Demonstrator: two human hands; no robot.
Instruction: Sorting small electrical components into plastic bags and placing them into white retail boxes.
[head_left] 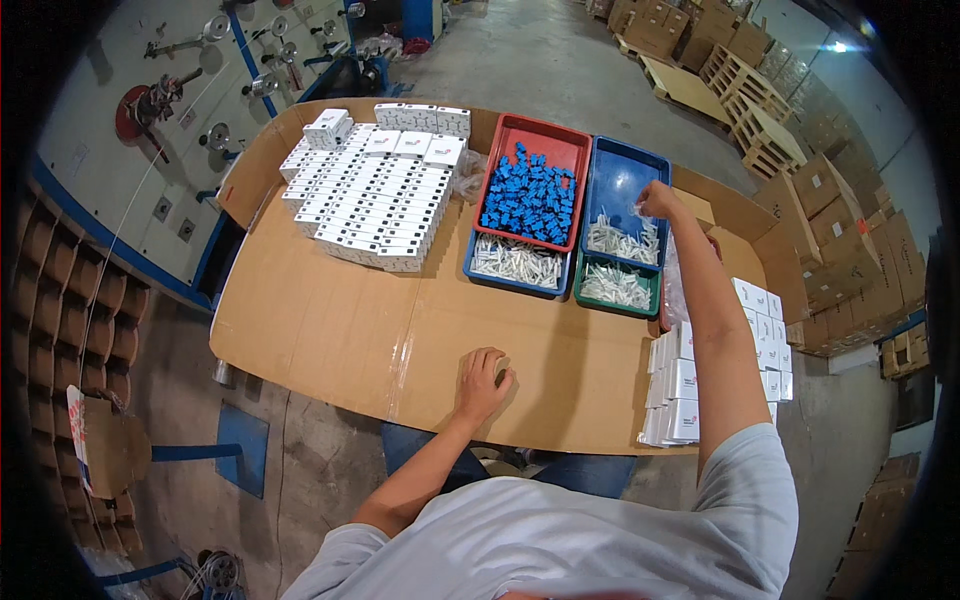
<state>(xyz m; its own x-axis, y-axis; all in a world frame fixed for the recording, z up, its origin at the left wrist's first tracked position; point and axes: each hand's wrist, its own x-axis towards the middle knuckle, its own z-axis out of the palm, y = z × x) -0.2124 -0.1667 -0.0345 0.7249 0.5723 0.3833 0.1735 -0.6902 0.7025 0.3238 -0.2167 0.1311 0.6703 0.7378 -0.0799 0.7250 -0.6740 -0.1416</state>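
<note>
My left hand (483,385) rests on the cardboard tabletop near its front edge, thumb apart from loosely bent fingers, with nothing in it. My right arm stretches far out over the right side of the table. At its end my right hand (656,201) is closed above the right edge of a blue tray (628,172). Something small and clear seems to show at its fingertips, too small to name. Below that hand, small white and clear pieces (622,241) lie heaped in the near part of the blue tray.
A red tray (540,130) holds many blue plastic parts (530,197). White pieces fill a lower blue tray (515,286) and a green tray (618,308). Rows of white boxes (370,210) stand at the far left, and stacked white boxes (683,385) under my right arm. Cardboard walls (258,180) edge the table.
</note>
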